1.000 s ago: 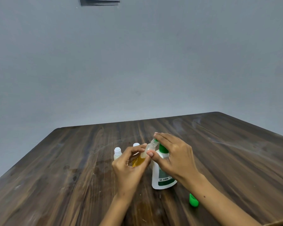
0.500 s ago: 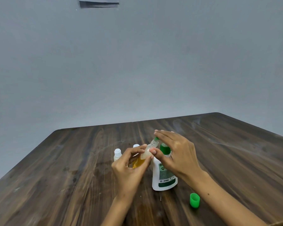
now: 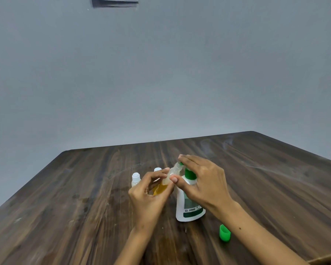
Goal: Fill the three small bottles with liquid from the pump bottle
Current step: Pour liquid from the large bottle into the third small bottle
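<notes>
A dark wooden table (image 3: 84, 207) is seen, with a white plastic pump bottle with green pump (image 3: 189, 209) standing on it; its pump is pressed by the flat-fingered right hand (image 3: 203, 186), while just left of it a small clear tilted bottle of amber liquid (image 3: 165, 183) is gripped by the left hand (image 3: 151, 196); behind, two white-capped small bottles (image 3: 135, 178) are placed, and right of the pump bottle a green plastic cap (image 3: 225, 233) is laid
</notes>
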Motion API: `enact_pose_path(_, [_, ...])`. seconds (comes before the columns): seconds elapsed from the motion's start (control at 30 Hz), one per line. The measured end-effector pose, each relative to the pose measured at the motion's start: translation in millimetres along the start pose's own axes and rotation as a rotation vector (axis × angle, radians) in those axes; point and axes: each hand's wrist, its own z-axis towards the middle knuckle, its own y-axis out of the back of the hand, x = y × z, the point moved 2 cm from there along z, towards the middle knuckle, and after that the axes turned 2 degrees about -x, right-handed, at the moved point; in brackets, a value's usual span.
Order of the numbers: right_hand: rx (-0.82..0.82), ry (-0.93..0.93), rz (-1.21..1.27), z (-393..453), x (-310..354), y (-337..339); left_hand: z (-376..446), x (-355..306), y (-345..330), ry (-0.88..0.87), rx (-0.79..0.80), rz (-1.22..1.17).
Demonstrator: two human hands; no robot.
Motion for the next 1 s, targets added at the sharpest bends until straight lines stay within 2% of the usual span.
enact_pose_path(0.1, [0.024,-0.032,0.019,-3,0,-4,0,2,1,-0.013,0.0,0.007])
enact_pose_path(0.27, [-0.01,0.034,0.004,5,-1,6,0,0,1,-0.029,-0.014,0.001])
enact_pose_path(0.43, [0.0,-0.032,0.02,-2,0,-3,1,1,1,-0.003,0.0,0.003])
enact_pose_path(1.0, [0.001,-0.024,0.04,4,-3,-1,1,-1,2,-0.017,-0.016,0.011])
